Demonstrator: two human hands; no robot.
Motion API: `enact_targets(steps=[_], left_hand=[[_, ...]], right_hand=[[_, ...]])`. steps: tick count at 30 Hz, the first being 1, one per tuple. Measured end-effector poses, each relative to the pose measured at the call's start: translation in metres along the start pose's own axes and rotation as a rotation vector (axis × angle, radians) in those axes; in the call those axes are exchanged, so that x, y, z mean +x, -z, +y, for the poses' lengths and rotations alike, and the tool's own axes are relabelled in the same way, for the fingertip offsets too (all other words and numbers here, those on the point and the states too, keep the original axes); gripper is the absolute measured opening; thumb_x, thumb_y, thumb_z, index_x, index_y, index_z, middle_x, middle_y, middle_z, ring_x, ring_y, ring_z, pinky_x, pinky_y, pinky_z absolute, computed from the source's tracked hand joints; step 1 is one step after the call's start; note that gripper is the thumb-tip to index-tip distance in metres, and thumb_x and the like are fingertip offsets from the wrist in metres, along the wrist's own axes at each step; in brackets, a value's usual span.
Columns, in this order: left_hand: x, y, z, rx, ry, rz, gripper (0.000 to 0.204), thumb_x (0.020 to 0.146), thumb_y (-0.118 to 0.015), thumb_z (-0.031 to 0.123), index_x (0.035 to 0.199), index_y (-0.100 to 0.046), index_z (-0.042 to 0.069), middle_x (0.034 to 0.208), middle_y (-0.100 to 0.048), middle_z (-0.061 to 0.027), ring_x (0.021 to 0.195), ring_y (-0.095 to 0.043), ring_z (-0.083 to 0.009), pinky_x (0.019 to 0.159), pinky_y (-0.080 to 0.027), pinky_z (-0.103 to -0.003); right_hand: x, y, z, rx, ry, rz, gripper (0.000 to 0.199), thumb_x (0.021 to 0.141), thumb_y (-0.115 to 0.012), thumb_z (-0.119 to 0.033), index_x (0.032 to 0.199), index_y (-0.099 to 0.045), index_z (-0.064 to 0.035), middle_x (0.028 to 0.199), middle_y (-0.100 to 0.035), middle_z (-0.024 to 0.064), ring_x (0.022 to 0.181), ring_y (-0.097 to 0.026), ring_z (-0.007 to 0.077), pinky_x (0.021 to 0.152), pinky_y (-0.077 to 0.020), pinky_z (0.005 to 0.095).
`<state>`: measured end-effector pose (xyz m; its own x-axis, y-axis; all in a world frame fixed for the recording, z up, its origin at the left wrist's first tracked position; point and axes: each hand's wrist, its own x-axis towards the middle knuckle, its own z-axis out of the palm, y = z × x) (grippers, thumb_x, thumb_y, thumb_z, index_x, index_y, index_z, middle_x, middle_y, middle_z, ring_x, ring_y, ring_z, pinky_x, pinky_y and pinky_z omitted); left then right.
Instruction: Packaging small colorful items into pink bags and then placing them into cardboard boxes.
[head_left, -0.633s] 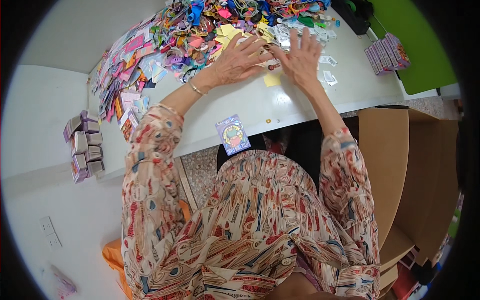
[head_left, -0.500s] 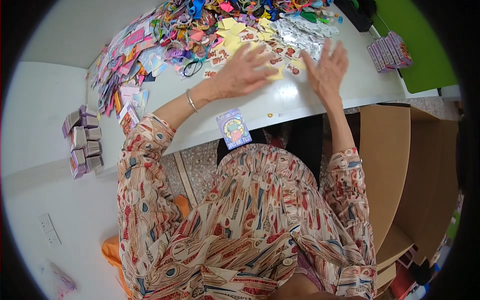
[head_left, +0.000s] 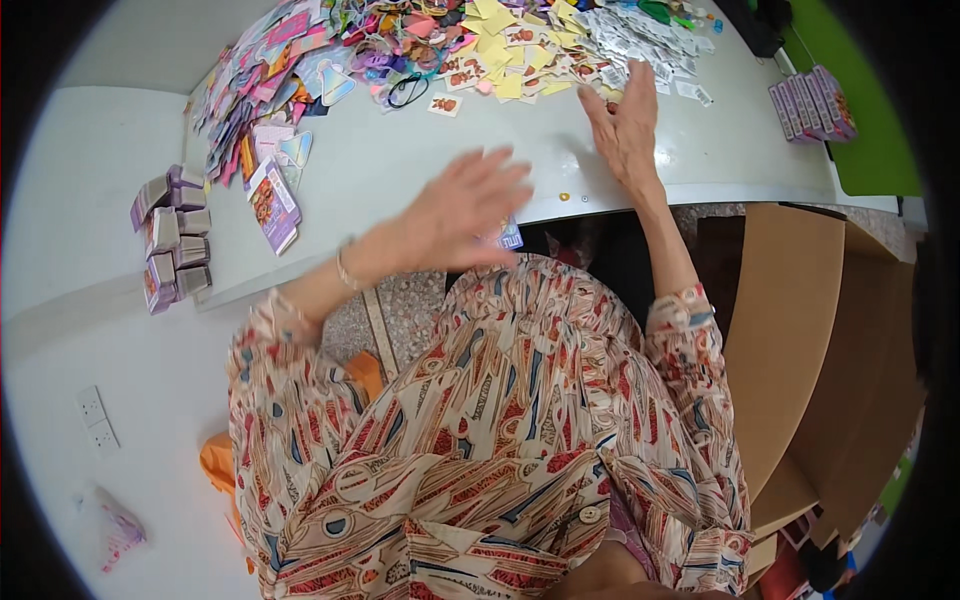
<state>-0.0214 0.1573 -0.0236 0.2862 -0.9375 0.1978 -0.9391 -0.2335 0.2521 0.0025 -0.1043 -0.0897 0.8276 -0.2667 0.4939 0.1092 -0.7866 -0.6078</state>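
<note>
Left hand (head_left: 455, 210), mid-frame: fingers apart, nearer | purple card (head_left: 511, 236): peeks out lower right (long axis hidden) | right hand (head_left: 628, 130), upper centre: thumb apart

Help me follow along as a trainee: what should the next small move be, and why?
Perhaps close the left hand on the purple pack: the hand is open and partly hides the pack, which lies at the near edge of the table.
</note>
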Motion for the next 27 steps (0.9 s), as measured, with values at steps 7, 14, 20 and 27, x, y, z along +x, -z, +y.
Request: enact_targets(steps=[7,14,20,27], left_hand=[[-0.048,-0.029,0.028,0.076,0.214,0.167,0.044,0.080,-0.066,0.010,0.121,-0.055,-0.003,0.129,-0.052,-0.0179,0.123,-0.049,-0.0364,0.099,-0.045,-0.043],[-0.033,-0.017,0.010,0.012,0.352,0.290,0.052,0.074,-0.073,0.013,0.121,-0.055,0.001,0.129,-0.052,-0.0181,0.121,-0.050,-0.0378,0.098,-0.045,-0.043],[-0.040,-0.024,0.017,0.093,0.305,0.084,0.054,0.074,-0.074,0.016,0.122,-0.054,0.002,0.129,-0.051,-0.0177,0.124,-0.046,-0.0387,0.101,-0.043,-0.043],[-0.048,-0.005,-0.015,-0.464,0.844,0.637,0.028,0.091,-0.061,0.011,0.118,-0.059,0.001,0.109,-0.065,-0.0145,0.094,-0.065,-0.0259,0.077,-0.052,-0.034]], right_hand=[[-0.047,0.036,-0.060,0.288,-0.174,-0.170,0.046,0.090,-0.067,-0.028,0.117,-0.054,0.0061,0.101,-0.060,0.0167,0.086,-0.056,0.0216,0.075,-0.0462,0.0336],[-0.068,0.027,-0.072,0.466,-0.255,-0.433,0.028,0.090,-0.066,-0.022,0.096,-0.063,0.0056,0.068,-0.060,0.0054,0.061,-0.051,0.0085,0.055,-0.0424,0.0256],[-0.071,0.022,-0.069,0.522,-0.321,-0.494,0.028,0.091,-0.066,-0.022,0.098,-0.062,0.0045,0.068,-0.058,0.0029,0.057,-0.049,0.0071,0.052,-0.0408,0.0229],[-0.067,0.030,-0.068,0.578,-0.467,-0.577,0.027,0.092,-0.065,-0.024,0.101,-0.062,0.0019,0.074,-0.059,0.0008,0.059,-0.049,0.0066,0.052,-0.0408,0.0217]])
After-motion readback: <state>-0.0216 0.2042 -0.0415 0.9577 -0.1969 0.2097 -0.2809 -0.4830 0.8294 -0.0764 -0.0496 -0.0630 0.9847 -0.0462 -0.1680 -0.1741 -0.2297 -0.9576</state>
